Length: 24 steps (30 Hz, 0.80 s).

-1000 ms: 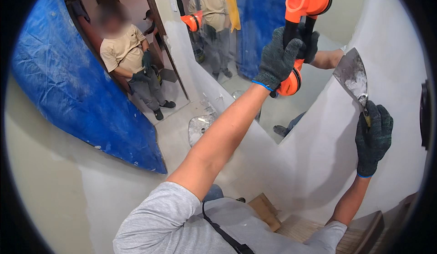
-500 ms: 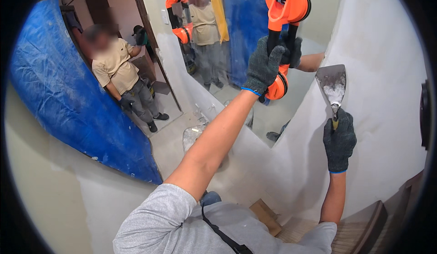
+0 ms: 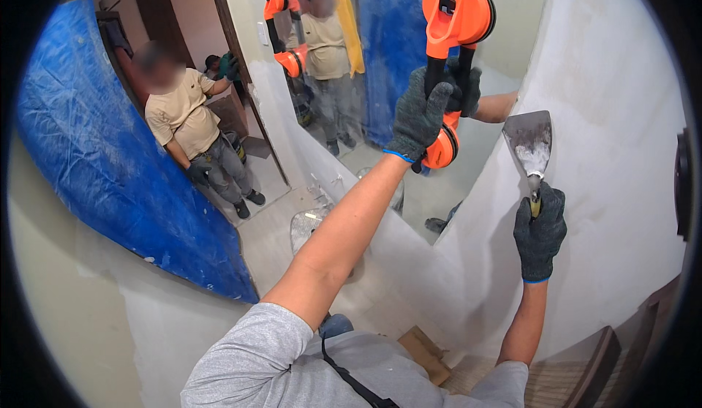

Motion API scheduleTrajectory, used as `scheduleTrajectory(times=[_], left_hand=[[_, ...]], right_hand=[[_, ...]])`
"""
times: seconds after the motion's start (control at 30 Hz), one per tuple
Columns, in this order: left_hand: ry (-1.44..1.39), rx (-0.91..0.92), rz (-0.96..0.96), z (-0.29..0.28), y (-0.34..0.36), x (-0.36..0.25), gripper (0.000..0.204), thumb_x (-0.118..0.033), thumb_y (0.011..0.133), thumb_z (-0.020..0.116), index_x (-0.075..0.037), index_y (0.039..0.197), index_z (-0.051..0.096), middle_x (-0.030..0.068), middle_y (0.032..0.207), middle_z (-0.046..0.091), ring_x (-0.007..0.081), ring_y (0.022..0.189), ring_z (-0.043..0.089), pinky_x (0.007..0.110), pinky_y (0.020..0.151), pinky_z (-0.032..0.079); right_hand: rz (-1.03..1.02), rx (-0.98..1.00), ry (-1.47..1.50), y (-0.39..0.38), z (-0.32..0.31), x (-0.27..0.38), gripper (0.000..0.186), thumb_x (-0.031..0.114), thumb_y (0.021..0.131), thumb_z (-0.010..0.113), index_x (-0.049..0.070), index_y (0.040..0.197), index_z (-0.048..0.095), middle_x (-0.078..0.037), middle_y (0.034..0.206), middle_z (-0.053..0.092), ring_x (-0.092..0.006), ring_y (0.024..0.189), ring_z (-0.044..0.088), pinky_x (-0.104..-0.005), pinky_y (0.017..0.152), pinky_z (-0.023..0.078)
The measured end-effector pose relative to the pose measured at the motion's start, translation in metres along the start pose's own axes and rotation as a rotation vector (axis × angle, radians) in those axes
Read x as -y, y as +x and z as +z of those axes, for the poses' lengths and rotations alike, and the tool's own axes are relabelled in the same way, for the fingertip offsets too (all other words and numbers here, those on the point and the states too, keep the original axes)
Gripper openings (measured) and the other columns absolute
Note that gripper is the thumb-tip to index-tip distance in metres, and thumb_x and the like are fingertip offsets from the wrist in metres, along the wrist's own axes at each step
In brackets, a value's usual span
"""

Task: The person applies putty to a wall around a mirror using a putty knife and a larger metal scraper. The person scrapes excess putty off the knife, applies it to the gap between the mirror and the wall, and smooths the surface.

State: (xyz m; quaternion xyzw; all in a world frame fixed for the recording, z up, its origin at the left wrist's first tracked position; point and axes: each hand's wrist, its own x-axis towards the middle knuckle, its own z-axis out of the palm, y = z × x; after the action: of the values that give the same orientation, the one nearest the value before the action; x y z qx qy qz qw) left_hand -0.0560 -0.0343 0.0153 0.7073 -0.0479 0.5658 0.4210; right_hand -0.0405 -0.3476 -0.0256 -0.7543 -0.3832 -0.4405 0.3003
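My left hand [image 3: 420,115], in a dark grey glove, is raised and shut around the black handle of an orange double suction-cup lifter [image 3: 457,13]. The lifter's cups sit against a large mirror [image 3: 329,181]. My right hand [image 3: 540,232], also gloved, grips a putty knife [image 3: 530,141] with its blade pointing up. White paste smears the blade, which is held near the mirror's edge against the white wall [image 3: 614,152].
The mirror shows another person [image 3: 194,137] in a beige shirt crouching by a doorway, and my own reflection with the lifter. A blue sheet [image 3: 102,174] covers the left side. Cardboard pieces [image 3: 424,353] lie on the floor below.
Both hands have drifted slightly left and down in the picture. The putty knife has come closer to the lifter. Both grips are unchanged.
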Motion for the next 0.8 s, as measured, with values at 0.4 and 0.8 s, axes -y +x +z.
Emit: scheduleTrajectory(times=[0.4,0.8], left_hand=[[-0.008,0.006,-0.005,-0.0001,0.0014,0.0035,0.041,-0.039,0.106,0.063,-0.003,0.126,0.058,0.0135,0.102,0.065,0.0274,0.09,0.065,0.04,0.08,0.053],[0.019,-0.005,-0.044,-0.0006,-0.0002,0.0026,0.046,-0.043,0.105,0.063,-0.003,0.129,0.057,0.0162,0.105,0.068,0.0312,0.093,0.068,0.043,0.082,0.053]], right_hand=[[0.058,-0.008,-0.008,0.0034,0.0001,0.0034,0.036,0.002,0.086,0.077,0.006,0.12,0.064,-0.013,0.097,0.064,-0.0326,0.081,0.069,-0.0404,0.07,0.056],[0.08,-0.003,-0.038,0.0007,0.0003,0.0068,0.03,0.005,0.089,0.076,0.003,0.116,0.064,-0.013,0.095,0.063,-0.0316,0.081,0.067,-0.0397,0.072,0.055]])
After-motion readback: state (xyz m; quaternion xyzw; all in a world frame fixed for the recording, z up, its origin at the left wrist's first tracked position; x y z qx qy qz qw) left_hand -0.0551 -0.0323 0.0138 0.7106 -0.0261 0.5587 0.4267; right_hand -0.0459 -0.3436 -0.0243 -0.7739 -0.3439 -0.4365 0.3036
